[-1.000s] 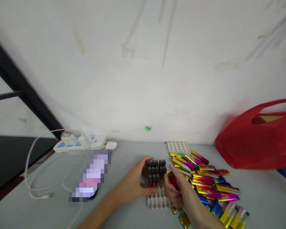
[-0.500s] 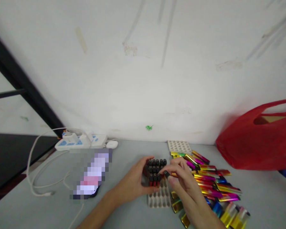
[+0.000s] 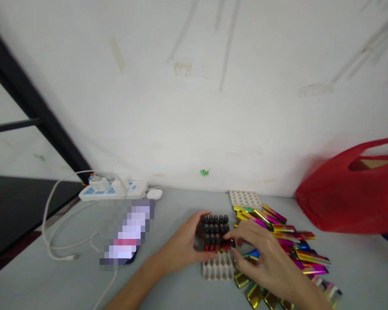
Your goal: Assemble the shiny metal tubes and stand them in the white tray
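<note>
Black-capped tubes [image 3: 216, 229], some with red bodies showing, stand in rows at the back of a pale moulded tray [image 3: 217, 269] with cup-shaped hollows. My left hand [image 3: 190, 239] is curved around the left side of this group, fingers behind and thumb in front. To the right of the front row, my right hand [image 3: 261, 252] has its thumb and index finger at a small dark-tipped tube [image 3: 232, 243], mostly hidden by the fingers. Shiny coloured tubes [image 3: 284, 241] in gold, pink, red and blue lie loose beneath and beyond my right hand.
A second pale tray [image 3: 245, 198] lies by the wall. At the right stands a red bag [image 3: 352, 193]. To the left are a phone [image 3: 129, 232] with a blurred screen, a white power strip [image 3: 113, 189], a white cable [image 3: 47, 215] and a small white case [image 3: 154, 194].
My right hand has moved slightly right and down from the front row, with the dark-tipped tube lower between its fingers. My left hand stays around the group. The view has shifted slightly.
</note>
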Tool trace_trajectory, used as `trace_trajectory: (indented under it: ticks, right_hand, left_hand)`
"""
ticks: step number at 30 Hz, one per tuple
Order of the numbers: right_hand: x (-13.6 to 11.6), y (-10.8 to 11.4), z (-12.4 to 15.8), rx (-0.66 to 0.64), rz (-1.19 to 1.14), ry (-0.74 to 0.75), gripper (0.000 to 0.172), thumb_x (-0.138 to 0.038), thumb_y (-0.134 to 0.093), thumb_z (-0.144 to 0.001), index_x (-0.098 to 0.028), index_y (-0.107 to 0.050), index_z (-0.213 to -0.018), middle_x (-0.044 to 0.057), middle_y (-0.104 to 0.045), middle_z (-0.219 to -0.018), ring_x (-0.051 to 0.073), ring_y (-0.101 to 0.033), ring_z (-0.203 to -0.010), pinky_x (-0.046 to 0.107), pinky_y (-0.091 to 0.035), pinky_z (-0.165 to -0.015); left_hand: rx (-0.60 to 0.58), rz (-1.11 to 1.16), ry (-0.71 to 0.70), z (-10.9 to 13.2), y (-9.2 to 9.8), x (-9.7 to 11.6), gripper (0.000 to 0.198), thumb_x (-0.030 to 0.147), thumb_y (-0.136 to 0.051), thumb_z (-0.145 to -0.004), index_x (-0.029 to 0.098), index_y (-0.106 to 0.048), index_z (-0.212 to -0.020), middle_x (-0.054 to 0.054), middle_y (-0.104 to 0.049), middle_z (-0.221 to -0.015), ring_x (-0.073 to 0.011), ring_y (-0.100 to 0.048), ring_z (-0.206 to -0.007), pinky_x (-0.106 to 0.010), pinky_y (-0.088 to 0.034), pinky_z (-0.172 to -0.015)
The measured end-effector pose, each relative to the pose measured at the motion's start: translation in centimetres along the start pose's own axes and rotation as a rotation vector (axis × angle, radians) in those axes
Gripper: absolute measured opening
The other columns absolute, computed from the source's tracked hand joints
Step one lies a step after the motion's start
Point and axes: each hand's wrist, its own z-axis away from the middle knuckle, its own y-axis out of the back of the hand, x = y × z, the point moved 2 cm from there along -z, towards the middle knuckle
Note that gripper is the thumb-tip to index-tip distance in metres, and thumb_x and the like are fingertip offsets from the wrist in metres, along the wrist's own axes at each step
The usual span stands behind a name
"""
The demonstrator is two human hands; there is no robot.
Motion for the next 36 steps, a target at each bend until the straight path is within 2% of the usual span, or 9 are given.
trace_trajectory:
  ticks: [4,11,16,18,20,23,26,29,36]
  right_hand:
    - [-0.2,-0.3,0.3,0.060,0.037,0.090,0.029,-0.018,-0.074,-0.092,-0.028,-0.078,-0.119,0.007,-0.081,-0.107,0.030,-0.075,-0.106,0.048,-0.052,-0.106]
    - [-0.2,-0.5,0.3,0.025,0.042,0.073,0.032,-0.014,-0.072,-0.091,-0.029,-0.076,-0.120,0.005,-0.078,-0.097,0.028,-0.073,-0.095,0.044,-0.055,-0.096]
    - [-0.2,-0.8,0.3,0.020,-0.011,0.041,0.038,-0.016,-0.069,-0.099,-0.030,-0.068,-0.134,0.002,-0.074,-0.097,0.024,-0.071,-0.094,0.040,-0.053,-0.094]
    - [0.0,-0.7,0.2,0.040,-0.047,0.010,0.035,-0.019,-0.067,-0.103,-0.030,-0.065,-0.136,0.002,-0.074,-0.100,0.024,-0.070,-0.094,0.040,-0.052,-0.092]
    - [0.4,-0.4,0.1,0.102,-0.035,-0.037,0.026,-0.019,-0.063,-0.104,-0.027,-0.065,-0.129,0.003,-0.072,-0.098,0.024,-0.068,-0.091,0.039,-0.052,-0.087]
    - [1.0,0.1,-0.3,0.162,0.134,-0.104,0.016,-0.013,-0.061,-0.099,-0.023,-0.067,-0.110,0.005,-0.067,-0.094,0.027,-0.063,-0.089,0.042,-0.049,-0.083]
    - [1.5,0.0,-0.5,0.076,0.312,-0.109,0.015,-0.009,-0.067,-0.091,-0.022,-0.068,-0.098,0.007,-0.066,-0.098,0.030,-0.060,-0.097,0.046,-0.047,-0.089]
    - [1.9,-0.7,-0.4,-0.002,0.392,-0.108,0.014,-0.009,-0.070,-0.091,-0.022,-0.070,-0.095,0.009,-0.065,-0.102,0.032,-0.058,-0.105,0.047,-0.047,-0.093]
    - [2.1,-2.0,-0.1,0.011,0.445,-0.128,0.020,-0.007,-0.073,-0.087,-0.023,-0.061,-0.092,0.006,-0.065,-0.100,0.031,-0.056,-0.099,0.046,-0.045,-0.090]
  left_hand:
    - [0.006,0.004,-0.006,0.0,0.0,0.1,0.099,0.033,-0.104,-0.070,0.024,-0.055,-0.156,-0.014,-0.069,-0.145,-0.0385,-0.066,-0.129,-0.051,-0.049,-0.118]
    - [0.007,0.019,-0.019,0.0,0.0,0.1,0.099,0.030,-0.104,-0.070,0.024,-0.055,-0.155,-0.013,-0.068,-0.147,-0.0382,-0.065,-0.131,-0.050,-0.050,-0.119]
    - [0.002,0.007,-0.059,-0.1,0.1,0.0,0.094,0.034,-0.103,-0.073,0.024,-0.056,-0.153,-0.013,-0.067,-0.149,-0.0391,-0.063,-0.137,-0.052,-0.047,-0.122]
    - [0.000,0.013,-0.059,-0.2,0.1,0.0,0.093,0.033,-0.103,-0.073,0.024,-0.056,-0.153,-0.014,-0.067,-0.150,-0.0392,-0.063,-0.138,-0.052,-0.047,-0.122]
    - [0.000,0.019,-0.042,-0.2,0.1,0.0,0.095,0.031,-0.103,-0.072,0.024,-0.055,-0.154,-0.014,-0.068,-0.149,-0.0392,-0.064,-0.136,-0.053,-0.046,-0.123]
    - [-0.004,0.011,-0.022,-0.2,0.1,0.0,0.096,0.031,-0.104,-0.072,0.024,-0.055,-0.154,-0.014,-0.069,-0.147,-0.0391,-0.065,-0.134,-0.053,-0.046,-0.123]
    - [0.004,0.000,-0.029,-0.1,0.1,0.0,0.095,0.031,-0.103,-0.072,0.024,-0.056,-0.154,-0.014,-0.069,-0.148,-0.0391,-0.065,-0.134,-0.054,-0.046,-0.123]
    - [0.000,-0.004,-0.032,-0.1,0.1,0.0,0.095,0.030,-0.102,-0.073,0.024,-0.055,-0.155,-0.014,-0.068,-0.150,-0.0392,-0.064,-0.136,-0.054,-0.045,-0.125]
    - [-0.004,-0.014,-0.004,-0.1,0.0,-0.2,0.097,0.026,-0.102,-0.072,0.025,-0.053,-0.155,-0.013,-0.068,-0.148,-0.0382,-0.064,-0.134,-0.053,-0.046,-0.124]
